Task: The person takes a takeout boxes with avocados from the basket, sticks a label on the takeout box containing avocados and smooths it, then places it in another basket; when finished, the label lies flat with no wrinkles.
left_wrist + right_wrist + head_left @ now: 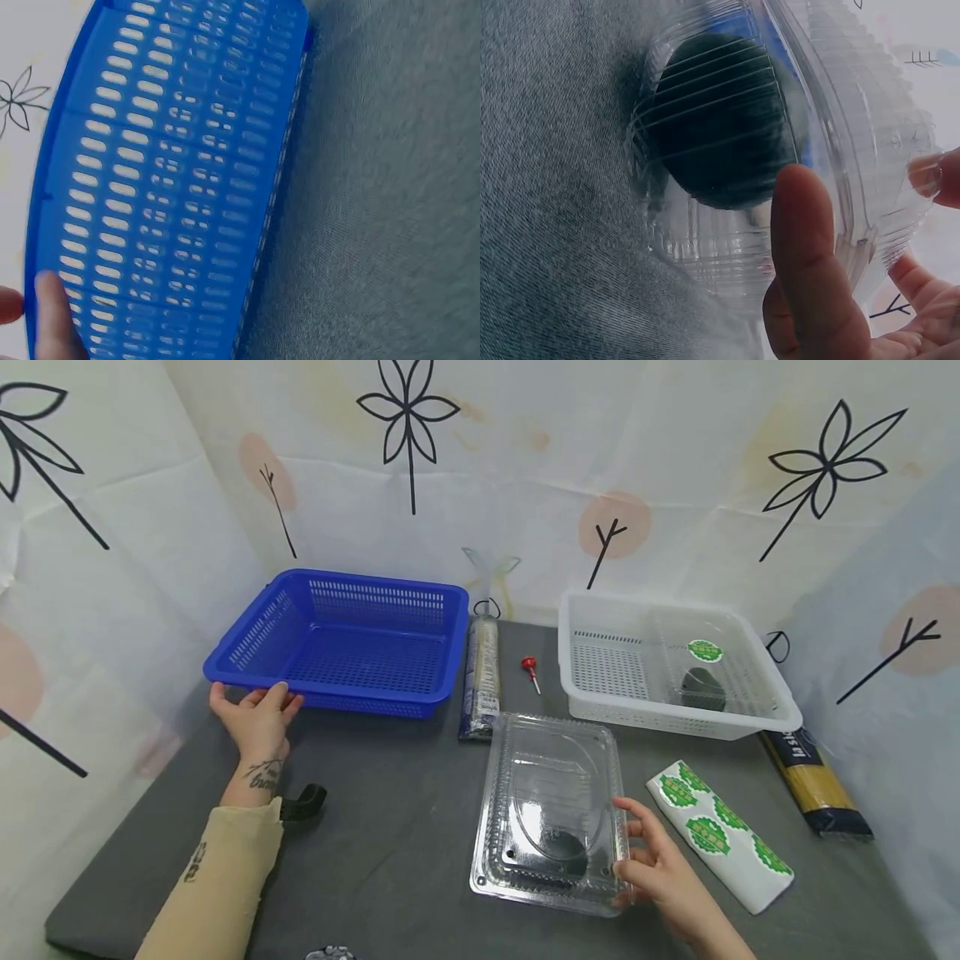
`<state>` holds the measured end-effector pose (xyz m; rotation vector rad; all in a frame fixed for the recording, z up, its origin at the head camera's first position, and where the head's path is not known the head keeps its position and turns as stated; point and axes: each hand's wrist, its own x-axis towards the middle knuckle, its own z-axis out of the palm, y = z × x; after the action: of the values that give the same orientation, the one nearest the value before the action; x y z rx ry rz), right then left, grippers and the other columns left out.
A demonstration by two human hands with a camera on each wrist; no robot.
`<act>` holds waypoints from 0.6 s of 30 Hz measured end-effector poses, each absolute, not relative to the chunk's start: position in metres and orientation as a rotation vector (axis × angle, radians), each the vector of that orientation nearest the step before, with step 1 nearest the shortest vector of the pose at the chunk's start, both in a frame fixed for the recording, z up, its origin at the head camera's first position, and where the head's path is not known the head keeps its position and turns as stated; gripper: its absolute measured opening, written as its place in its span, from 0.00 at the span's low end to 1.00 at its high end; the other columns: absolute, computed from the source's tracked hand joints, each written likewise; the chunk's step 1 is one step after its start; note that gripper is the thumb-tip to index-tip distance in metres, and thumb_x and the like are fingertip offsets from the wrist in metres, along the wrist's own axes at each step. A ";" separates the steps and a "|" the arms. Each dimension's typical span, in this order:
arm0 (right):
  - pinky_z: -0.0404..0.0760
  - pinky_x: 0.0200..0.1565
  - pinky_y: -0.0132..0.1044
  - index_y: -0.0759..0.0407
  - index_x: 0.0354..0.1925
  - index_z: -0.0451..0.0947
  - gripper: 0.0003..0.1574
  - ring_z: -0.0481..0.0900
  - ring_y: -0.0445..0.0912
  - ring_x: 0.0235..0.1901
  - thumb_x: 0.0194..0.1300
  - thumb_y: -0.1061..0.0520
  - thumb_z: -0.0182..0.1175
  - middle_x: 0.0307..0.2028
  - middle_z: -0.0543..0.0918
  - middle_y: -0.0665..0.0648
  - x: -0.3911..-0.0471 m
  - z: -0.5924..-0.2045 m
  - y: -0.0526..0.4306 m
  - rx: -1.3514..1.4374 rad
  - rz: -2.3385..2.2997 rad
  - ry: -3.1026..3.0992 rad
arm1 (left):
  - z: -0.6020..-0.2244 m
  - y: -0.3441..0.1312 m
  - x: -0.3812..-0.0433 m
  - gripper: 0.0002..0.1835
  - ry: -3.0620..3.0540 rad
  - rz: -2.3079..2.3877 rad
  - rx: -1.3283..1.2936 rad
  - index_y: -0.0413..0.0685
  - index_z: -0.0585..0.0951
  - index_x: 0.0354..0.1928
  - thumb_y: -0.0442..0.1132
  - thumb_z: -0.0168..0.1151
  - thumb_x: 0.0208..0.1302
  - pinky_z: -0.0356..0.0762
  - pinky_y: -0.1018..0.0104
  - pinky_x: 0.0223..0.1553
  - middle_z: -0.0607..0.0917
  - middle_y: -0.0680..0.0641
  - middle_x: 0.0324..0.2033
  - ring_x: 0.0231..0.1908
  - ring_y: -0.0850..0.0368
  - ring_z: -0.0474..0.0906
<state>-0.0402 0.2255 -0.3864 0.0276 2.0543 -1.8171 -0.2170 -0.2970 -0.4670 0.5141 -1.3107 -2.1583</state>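
Note:
At the back left sits a blue plastic basket [367, 697] with slotted walls. My left hand [258, 718] holds its front left rim; the left wrist view shows one finger against the slotted wall [180, 187] and another digit at the rim. My right hand [656, 864] grips the right edge of a clear plastic clamshell container [555, 793] on the dark table. Inside it lies a dark, smooth oval object [720, 120], whose kind I cannot tell. The container appears closed, with thumb and fingers at its side in the right wrist view.
At the back right a white basket [660, 718] holds another clear container with a dark object. Between the baskets lie a long packet [482, 677] and a red lollipop [529, 665]. To the right are a white-and-green packet [720, 835] and a spaghetti pack [817, 785].

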 end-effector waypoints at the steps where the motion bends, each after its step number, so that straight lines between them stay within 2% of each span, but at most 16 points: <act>1: 0.78 0.20 0.45 0.49 0.63 0.44 0.48 0.73 0.48 0.29 0.48 0.72 0.50 0.47 0.54 0.67 -0.041 -0.386 0.226 0.032 -1.815 2.052 | -0.468 -0.295 -0.215 0.54 -1.336 -2.156 0.536 0.77 0.42 0.58 0.41 0.72 0.38 0.75 0.53 0.40 0.65 0.48 0.38 0.32 0.54 0.74; 4: 0.78 0.20 0.45 0.49 0.63 0.44 0.48 0.73 0.48 0.29 0.47 0.72 0.50 0.48 0.53 0.67 -0.042 -0.386 0.226 0.039 -1.805 2.045 | -0.465 -0.275 -0.199 0.52 -1.483 -2.130 0.580 0.73 0.46 0.59 0.46 0.72 0.37 0.76 0.54 0.37 0.61 0.50 0.42 0.38 0.55 0.71; 6: 0.78 0.21 0.45 0.49 0.63 0.44 0.48 0.73 0.48 0.29 0.48 0.71 0.50 0.48 0.53 0.67 -0.042 -0.385 0.225 0.041 -1.799 2.037 | -0.452 -0.249 -0.180 0.49 -1.645 -2.116 0.551 0.69 0.48 0.60 0.46 0.71 0.39 0.77 0.57 0.35 0.61 0.50 0.44 0.37 0.57 0.70; 11: 0.78 0.21 0.46 0.48 0.63 0.44 0.47 0.72 0.48 0.29 0.48 0.71 0.50 0.48 0.53 0.68 -0.043 -0.386 0.223 0.023 -1.808 2.020 | -0.391 -0.166 -0.121 0.42 -2.256 -2.128 0.259 0.55 0.48 0.64 0.42 0.63 0.52 0.77 0.57 0.37 0.62 0.40 0.52 0.39 0.55 0.72; 13: 0.78 0.21 0.46 0.48 0.63 0.44 0.47 0.72 0.48 0.29 0.48 0.71 0.50 0.48 0.53 0.68 -0.044 -0.386 0.221 0.011 -1.816 2.023 | -0.377 -0.142 -0.105 0.41 -2.475 -2.134 0.121 0.54 0.48 0.64 0.42 0.61 0.54 0.76 0.55 0.38 0.61 0.36 0.54 0.41 0.52 0.72; 18: 0.77 0.21 0.48 0.48 0.62 0.46 0.48 0.73 0.48 0.28 0.47 0.72 0.51 0.47 0.54 0.68 -0.047 -0.386 0.218 -0.015 -1.819 2.037 | -0.381 -0.108 -0.086 0.42 -2.720 -2.235 -0.176 0.62 0.48 0.64 0.42 0.62 0.52 0.77 0.57 0.33 0.59 0.35 0.56 0.39 0.51 0.74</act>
<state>-0.0465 0.2176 -0.3863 -0.0150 2.0366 -1.8188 -0.0864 -0.1079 -0.3807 -0.1761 -2.7202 -2.2345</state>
